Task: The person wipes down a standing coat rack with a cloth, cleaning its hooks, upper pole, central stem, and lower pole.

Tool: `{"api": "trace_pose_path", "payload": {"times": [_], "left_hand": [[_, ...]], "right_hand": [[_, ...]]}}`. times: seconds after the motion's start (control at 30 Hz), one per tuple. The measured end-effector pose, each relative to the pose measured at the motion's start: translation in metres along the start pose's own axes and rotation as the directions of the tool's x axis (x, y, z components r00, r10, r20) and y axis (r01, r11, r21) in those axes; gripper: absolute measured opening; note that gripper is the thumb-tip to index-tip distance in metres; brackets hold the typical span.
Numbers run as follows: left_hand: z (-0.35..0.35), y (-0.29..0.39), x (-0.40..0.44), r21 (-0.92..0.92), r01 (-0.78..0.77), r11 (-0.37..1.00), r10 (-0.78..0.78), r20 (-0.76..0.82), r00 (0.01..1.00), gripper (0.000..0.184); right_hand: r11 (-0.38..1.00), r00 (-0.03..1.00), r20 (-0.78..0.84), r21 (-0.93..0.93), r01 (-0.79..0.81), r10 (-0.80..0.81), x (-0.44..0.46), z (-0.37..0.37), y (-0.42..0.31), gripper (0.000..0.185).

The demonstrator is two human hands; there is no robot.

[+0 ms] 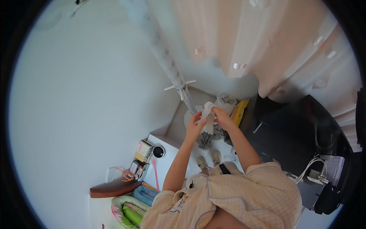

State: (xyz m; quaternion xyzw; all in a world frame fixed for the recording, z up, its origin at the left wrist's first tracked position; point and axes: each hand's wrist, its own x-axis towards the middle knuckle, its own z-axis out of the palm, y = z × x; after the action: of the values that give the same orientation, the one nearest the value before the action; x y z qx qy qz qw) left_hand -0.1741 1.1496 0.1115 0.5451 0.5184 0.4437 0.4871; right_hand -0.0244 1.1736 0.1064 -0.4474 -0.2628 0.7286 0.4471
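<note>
In the middle of the head view, a white, thin, cloth-like piece [208,112] is held between my two hands and hangs down. My left hand [196,124] has its fingers curled at the left side of the piece. On the other side, my right hand [222,116] pinches its upper right part. Just behind my left hand rises a patterned pole [173,72] with short white arms. Below the hands lie grey crumpled items [206,140].
A white bin [225,101] and a yellow packet [239,112] are beyond my right hand. A black table [289,129] is at the right, with cables. At lower left, a white cabinet [171,158] holds boxes and a black-topped cup [158,151]. A pinkish curtain [244,38] hangs above.
</note>
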Motion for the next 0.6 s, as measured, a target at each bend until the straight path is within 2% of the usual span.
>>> {"api": "trace_pose_path", "payload": {"times": [0.03, 0.1, 0.13, 0.2, 0.23, 0.3, 0.33, 0.4, 0.43, 0.5, 0.53, 0.6], "left_hand": [[0.002, -0.006, 0.002, 0.002, 0.015, 1.0, -0.015, 0.007, 1.0, 0.032], [0.001, -0.019, 0.002, 0.044, -0.016, 0.999, 0.015, 0.022, 1.0, 0.028], [-0.001, -0.017, 0.001, 0.041, -0.006, 0.999, 0.005, 0.022, 1.0, 0.028], [-0.01, -0.012, -0.004, -0.114, 0.145, 0.983, -0.146, -0.008, 0.989, 0.023], [-0.013, -0.015, -0.006, -0.118, 0.154, 0.981, -0.155, -0.007, 0.988, 0.023], [-0.02, -0.021, -0.01, -0.239, 0.255, 0.937, -0.259, 0.017, 0.966, 0.022], [-0.024, -0.02, -0.012, -0.24, 0.257, 0.936, -0.26, 0.02, 0.965, 0.022], [-0.032, -0.016, -0.015, -0.192, 0.322, 0.927, -0.328, -0.001, 0.945, 0.022], [-0.037, -0.019, -0.014, -0.191, 0.321, 0.928, -0.326, 0.007, 0.946, 0.022], [-0.045, -0.026, -0.017, -0.226, 0.218, 0.95, -0.219, 0.017, 0.975, 0.018], [-0.05, -0.019, -0.021, -0.233, 0.215, 0.948, -0.216, 0.022, 0.976, 0.018], [-0.063, 0.004, -0.03, -0.061, 0.185, 0.981, -0.164, 0.258, 0.952, 0.016]], "right_hand": [[1.0, 1.0, -0.009, 0.008, -0.011, 0.011, -0.001, -0.002, 0.003, 0.032], [0.93, 0.999, 0.008, -0.365, -0.044, 0.05, -0.001, -0.005, 0.005, 0.03], [0.929, 0.998, 0.003, -0.366, -0.054, 0.059, -0.002, -0.006, 0.003, 0.03], [0.926, 0.997, 0.018, -0.373, -0.06, 0.072, -0.009, -0.005, -0.001, 0.024], [0.925, 0.997, 0.013, -0.374, -0.07, 0.08, -0.014, -0.003, -0.004, 0.024], [0.888, 1.0, 0.013, -0.459, -0.01, 0.018, -0.025, 0.002, -0.009, 0.019], [0.889, 1.0, 0.01, -0.459, -0.012, 0.018, -0.025, 0.004, -0.005, 0.019], [0.916, 0.989, 0.012, -0.378, -0.13, 0.146, -0.023, 0.008, 0.003, 0.018], [0.917, 0.99, 0.005, -0.377, -0.129, 0.141, -0.027, 0.015, 0.005, 0.018], [0.994, 0.994, 0.007, -0.003, -0.105, 0.105, -0.037, 0.028, 0.008, 0.018], [0.995, 0.995, 0.001, -0.009, -0.102, 0.102, -0.039, 0.03, 0.01, 0.018], [0.974, 0.986, 0.065, 0.159, -0.161, 0.152, -0.04, 0.031, 0.013, 0.018]]}}
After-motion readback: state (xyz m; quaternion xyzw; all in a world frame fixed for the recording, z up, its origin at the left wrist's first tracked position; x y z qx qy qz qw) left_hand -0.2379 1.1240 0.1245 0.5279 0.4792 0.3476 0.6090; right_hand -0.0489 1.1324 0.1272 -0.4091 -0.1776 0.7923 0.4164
